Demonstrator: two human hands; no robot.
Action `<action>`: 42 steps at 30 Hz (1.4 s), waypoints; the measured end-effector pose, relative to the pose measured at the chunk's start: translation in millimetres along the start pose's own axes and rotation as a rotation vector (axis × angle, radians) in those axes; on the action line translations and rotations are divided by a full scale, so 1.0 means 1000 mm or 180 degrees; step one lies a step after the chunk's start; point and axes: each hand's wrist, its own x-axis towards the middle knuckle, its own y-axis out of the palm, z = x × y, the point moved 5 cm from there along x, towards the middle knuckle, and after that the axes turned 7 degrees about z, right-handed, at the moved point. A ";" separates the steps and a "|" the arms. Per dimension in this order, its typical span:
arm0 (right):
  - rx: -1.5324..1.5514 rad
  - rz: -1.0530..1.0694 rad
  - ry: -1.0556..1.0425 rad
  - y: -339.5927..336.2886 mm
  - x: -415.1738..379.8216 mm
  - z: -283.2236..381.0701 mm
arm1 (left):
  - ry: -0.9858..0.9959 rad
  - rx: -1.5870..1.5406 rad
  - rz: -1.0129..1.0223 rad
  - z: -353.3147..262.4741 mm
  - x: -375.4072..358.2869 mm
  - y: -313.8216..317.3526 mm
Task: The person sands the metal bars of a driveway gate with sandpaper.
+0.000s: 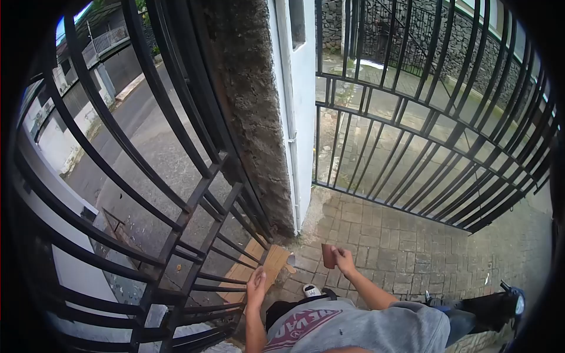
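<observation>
My right hand (pixel 343 261) is closed on a flat brown rectangular piece (pixel 328 256), held out over the brick paving. My left hand (pixel 256 280) is beside the lower bars of the black metal gate (pixel 194 220); its fingers look curled, and whether they hold anything is too small to tell. Below and behind the left hand, a piece of brown cardboard (pixel 274 260) lies on the ground at the foot of the gate, partly hidden by the bars.
A rough pillar (pixel 250 106) with a white side stands between the left gate and a second black barred gate (pixel 406 126). A motorbike (pixel 500 306) is at the lower right. Beyond the left bars runs a road (pixel 144 112).
</observation>
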 end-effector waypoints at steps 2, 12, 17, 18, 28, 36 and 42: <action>0.0015 0.0023 -0.0202 0.013 -0.004 0.025 | -0.0091 -0.0055 0.0243 -0.001 -0.009 0.012; 0.0714 0.0811 -0.0270 0.212 -0.110 0.082 | -0.0327 -0.0385 0.1076 0.009 -0.070 -0.044; 0.0743 0.1441 0.0006 0.280 -0.151 0.054 | -0.0224 -0.0631 0.0864 0.016 -0.109 -0.113; 0.0653 0.1456 0.0027 0.287 -0.158 0.048 | -0.0251 -0.0709 0.0840 0.020 -0.117 -0.119; 0.0508 0.2116 0.0180 0.323 -0.205 0.023 | -0.0430 -0.0089 0.0255 0.066 -0.152 -0.160; -0.0046 0.2437 0.0012 0.338 -0.200 0.023 | -0.0702 -0.0488 0.0667 0.083 -0.171 -0.185; -0.0345 0.2446 0.0001 0.343 -0.204 0.008 | -0.0511 0.0053 0.0476 0.105 -0.169 -0.203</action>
